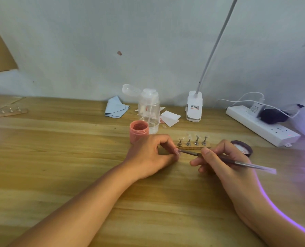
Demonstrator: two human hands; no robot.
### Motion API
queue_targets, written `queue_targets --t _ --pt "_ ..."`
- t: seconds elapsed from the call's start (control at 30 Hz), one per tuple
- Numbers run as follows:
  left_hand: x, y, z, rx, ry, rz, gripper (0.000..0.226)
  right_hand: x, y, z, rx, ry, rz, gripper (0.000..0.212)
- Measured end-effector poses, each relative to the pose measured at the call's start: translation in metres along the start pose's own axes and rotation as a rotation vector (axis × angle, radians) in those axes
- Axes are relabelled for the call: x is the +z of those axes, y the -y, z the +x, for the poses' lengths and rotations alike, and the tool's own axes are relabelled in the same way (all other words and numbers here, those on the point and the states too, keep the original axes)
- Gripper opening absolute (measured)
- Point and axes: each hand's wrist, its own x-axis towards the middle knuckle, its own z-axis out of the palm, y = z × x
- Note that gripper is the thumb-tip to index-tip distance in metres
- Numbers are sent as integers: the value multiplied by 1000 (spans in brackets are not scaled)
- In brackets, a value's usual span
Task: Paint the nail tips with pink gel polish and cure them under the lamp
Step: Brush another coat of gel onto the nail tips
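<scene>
Just before the wooden stand (pixel 192 148), a nail tip (pixel 177 151) is pinched steady in the left hand (pixel 146 155) — so the brush (pixel 190 153), gripped pen-like in the right hand (pixel 228 166), can be drawn across it.

Open pink gel pot (pixel 139 131) upright on tabletop (pixel 59 157); four pale nail tips (pixel 196 136) on wooden stand (pixel 194 147) just to its right; brush (pixel 226 159) touches fifth tip (pixel 177 152), apparently pinkish.
</scene>
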Motion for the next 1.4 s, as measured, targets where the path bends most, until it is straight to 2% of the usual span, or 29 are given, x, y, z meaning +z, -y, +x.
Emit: queue_targets --t 0.23,0.33,0.43,0.57,0.63,0.77,0.9,1.1,1.17,1.23,1.33,1.4 --pt "0 1 0 -4 3 -12 19 0 0 0 -9 -27 7 20" --pt "0 2 1 -18 4 -48 18 2 6 -5 -174 -86 -71 14" --pt "1 3 2 -31 5 -68 17 10 20 -11 -289 -66 -148 11" --pt "0 3 1 -27 10 -59 20 30 47 4 -176 112 -101 12" --pt "1 2 1 -47 1 -11 23 45 59 25 -87 146 -115 14" --pt "1 3 0 -52 -4 48 24 80 65 67 28 184 -340 3" --pt "1 4 1 -82 8 63 27 102 50 86 35 188 -575 12" --pt "-1 2 1 -64 14 47 24 105 50 88 -6 178 -727 11" --pt "-1 2 0 -63 12 19 20 97 56 82 -19 118 -627 12" --pt "0 3 1 -75 7 -4 17 81 62 72 -12 39 -371 8" --pt "0 6 3 -100 8 -32 14 46 59 44 49 29 32 11" --pt "1 7 4 -96 9 -42 12 24 46 20 73 16 77 11"
